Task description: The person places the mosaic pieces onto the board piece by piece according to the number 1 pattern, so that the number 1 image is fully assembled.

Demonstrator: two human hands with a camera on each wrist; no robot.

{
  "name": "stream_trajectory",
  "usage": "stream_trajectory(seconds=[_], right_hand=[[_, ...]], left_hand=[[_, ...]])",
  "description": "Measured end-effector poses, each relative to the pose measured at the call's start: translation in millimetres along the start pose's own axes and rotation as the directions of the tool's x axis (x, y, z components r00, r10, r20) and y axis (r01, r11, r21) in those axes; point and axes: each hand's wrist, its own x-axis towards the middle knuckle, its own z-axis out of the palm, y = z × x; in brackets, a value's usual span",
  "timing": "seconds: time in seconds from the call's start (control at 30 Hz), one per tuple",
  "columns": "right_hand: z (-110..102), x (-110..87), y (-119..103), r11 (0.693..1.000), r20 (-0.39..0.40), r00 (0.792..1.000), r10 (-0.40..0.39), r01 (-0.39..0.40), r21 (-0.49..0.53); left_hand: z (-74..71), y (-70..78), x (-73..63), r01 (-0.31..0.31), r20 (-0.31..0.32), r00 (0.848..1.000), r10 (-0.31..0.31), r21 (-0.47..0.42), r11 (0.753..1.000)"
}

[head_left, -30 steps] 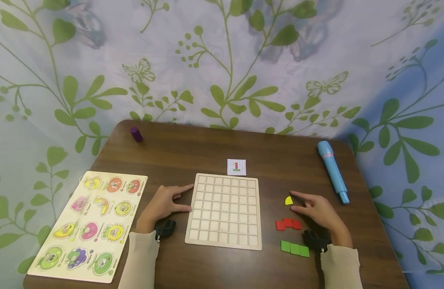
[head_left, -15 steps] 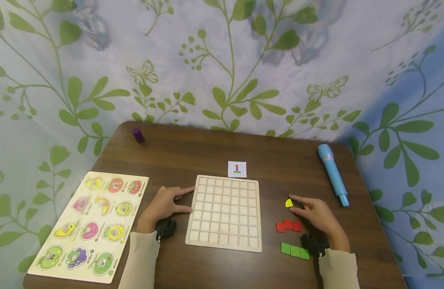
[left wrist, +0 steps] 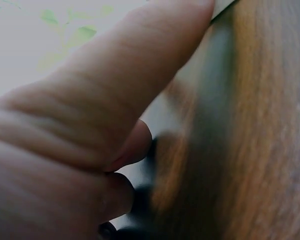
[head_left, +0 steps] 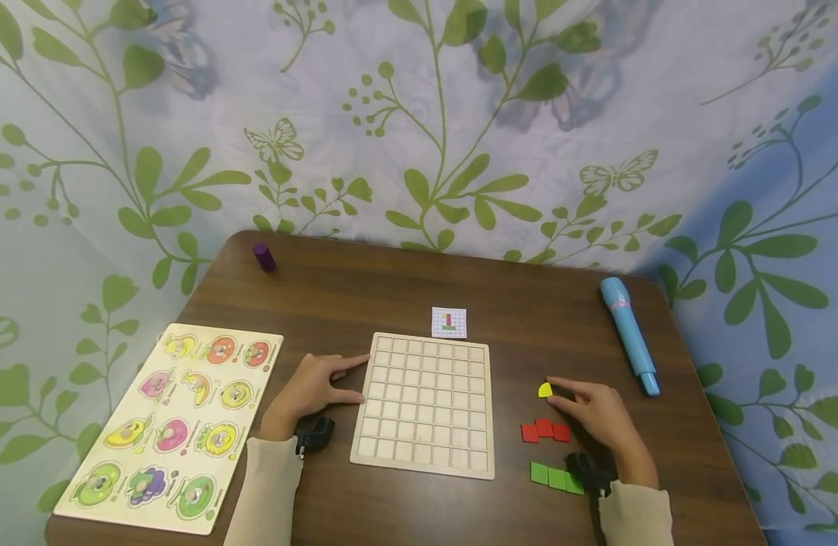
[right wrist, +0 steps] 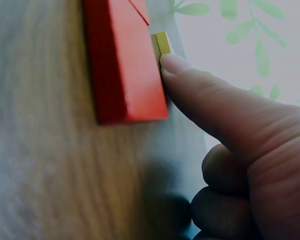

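Observation:
A square wooden grid board (head_left: pixel 432 338) lies at the middle of the table. My left hand (head_left: pixel 309 387) is at its left side, index fingertip and thumb tip against the edge. In the left wrist view the extended thumb (left wrist: pixel 120 65) reaches a pale corner of the board. My right hand (head_left: pixel 598 409) pinches a yellow quarter-circle tile (head_left: pixel 544 390) between thumb and index fingertip, right of the board. The right wrist view has the thumb tip on the yellow tile's edge, beyond a red tile (right wrist: pixel 127 70). Several red tiles (head_left: pixel 544 428) and green tiles (head_left: pixel 557 477) lie nearer the person.
Above the board lies a small card (head_left: pixel 449 322) printed with a coloured grid pattern. A wooden fruit puzzle (head_left: pixel 214 406) occupies the left side. A purple cylinder (head_left: pixel 264 258) stands at the back left, and a blue toy microphone (head_left: pixel 630 334) lies at the right.
The right thumb and index finger have closed in on the yellow tile, which has shifted slightly toward the red tiles. The left hand stays at the board's edge. The head view has tilted a little.

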Motion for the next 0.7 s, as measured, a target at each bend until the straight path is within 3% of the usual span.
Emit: stream_trajectory(seconds=[0.37, 0.7], right_hand=[[1.6, -0.9, -0.8, 1.000, -0.021, 1.000, -0.002, 0.002, 0.015], [-3.4, 0.7, 2.8, 0.998, -0.062, 0.996, -0.066, 0.067, 0.009]], left_hand=[[-1.3, 1.4, 0.4, -0.031, -0.025, 0.999, 0.032, 0.027, 0.999], [-3.8, 6.5, 1.6, -0.005, 0.008, 1.000, 0.004, 0.021, 1.000]])
